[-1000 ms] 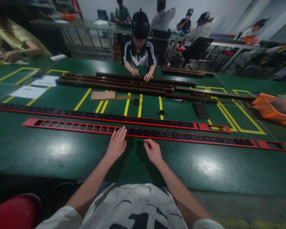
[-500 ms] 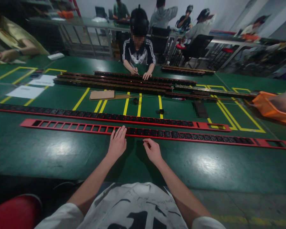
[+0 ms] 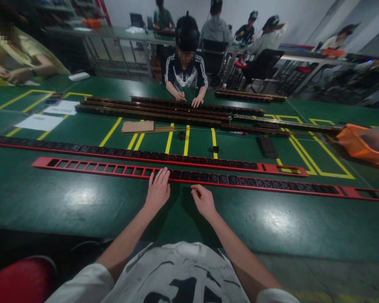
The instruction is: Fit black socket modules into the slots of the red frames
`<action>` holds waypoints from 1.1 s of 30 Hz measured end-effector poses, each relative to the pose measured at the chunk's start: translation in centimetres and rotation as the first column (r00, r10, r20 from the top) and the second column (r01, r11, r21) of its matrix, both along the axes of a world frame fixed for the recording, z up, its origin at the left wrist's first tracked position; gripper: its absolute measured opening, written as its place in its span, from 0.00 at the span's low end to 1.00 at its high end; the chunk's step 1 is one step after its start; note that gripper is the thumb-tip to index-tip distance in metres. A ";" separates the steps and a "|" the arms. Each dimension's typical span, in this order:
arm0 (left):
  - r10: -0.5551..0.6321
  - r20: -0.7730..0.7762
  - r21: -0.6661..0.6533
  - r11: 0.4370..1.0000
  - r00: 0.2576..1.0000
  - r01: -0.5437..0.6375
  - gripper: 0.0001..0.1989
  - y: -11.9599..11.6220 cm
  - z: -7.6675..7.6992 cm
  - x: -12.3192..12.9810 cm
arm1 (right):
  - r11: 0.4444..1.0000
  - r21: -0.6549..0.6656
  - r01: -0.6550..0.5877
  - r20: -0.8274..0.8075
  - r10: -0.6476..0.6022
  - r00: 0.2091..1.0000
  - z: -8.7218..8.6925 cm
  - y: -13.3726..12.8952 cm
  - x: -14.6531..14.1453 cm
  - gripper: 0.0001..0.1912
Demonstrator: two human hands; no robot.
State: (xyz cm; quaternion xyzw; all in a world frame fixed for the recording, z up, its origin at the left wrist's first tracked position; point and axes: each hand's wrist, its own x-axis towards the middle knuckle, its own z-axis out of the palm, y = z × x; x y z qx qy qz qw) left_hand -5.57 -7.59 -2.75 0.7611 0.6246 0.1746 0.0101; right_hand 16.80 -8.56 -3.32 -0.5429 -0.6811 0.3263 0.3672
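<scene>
A long red rail (image 3: 94, 170) lies across the green table in front of me. Square openings line its left part, and black power sockets (image 3: 223, 179) fill its right part. My left hand (image 3: 158, 191) rests on the rail with its fingers stretched out, where the openings meet the sockets. Whatever is under those fingertips is hidden. Just right of it, my right hand (image 3: 203, 199) is curled at the rail's near edge, thumb and fingers close together. No object shows in it. Behind runs a second red rail (image 3: 290, 170), lined with black sockets.
Beyond the rails lie a cardboard piece (image 3: 137, 126), small black parts (image 3: 215, 149) and a stack of dark rails (image 3: 151, 112). A co-worker (image 3: 185, 69) sits opposite with a pen-like tool. White papers (image 3: 39, 122) lie left; an orange bin (image 3: 363, 145) stands right.
The whole view has shifted slightly, so the table and rails appear a little further right. Both my hands keep nearly the same place and pose at the rail.
</scene>
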 end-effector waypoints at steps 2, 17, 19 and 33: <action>-0.004 0.017 0.013 1.000 1.000 0.003 0.28 0.1 -0.2 -0.1 | 1.000 -0.005 0.001 0.002 -0.001 1.000 0.0 0.0 0.0 0.11; -0.008 0.064 0.072 0.997 0.998 0.003 0.26 5.0 2.8 0.1 | 1.000 0.013 -0.002 0.018 0.002 1.000 0.1 0.1 0.0 0.11; -0.018 0.049 0.060 0.998 0.999 0.015 0.26 6.4 3.1 0.5 | 1.000 0.019 0.001 0.018 -0.002 1.000 0.0 0.1 0.1 0.11; -0.232 0.039 -0.124 0.964 0.972 0.235 0.31 19.5 4.4 2.3 | 1.000 0.012 -0.013 -0.019 0.014 1.000 0.3 0.0 0.0 0.11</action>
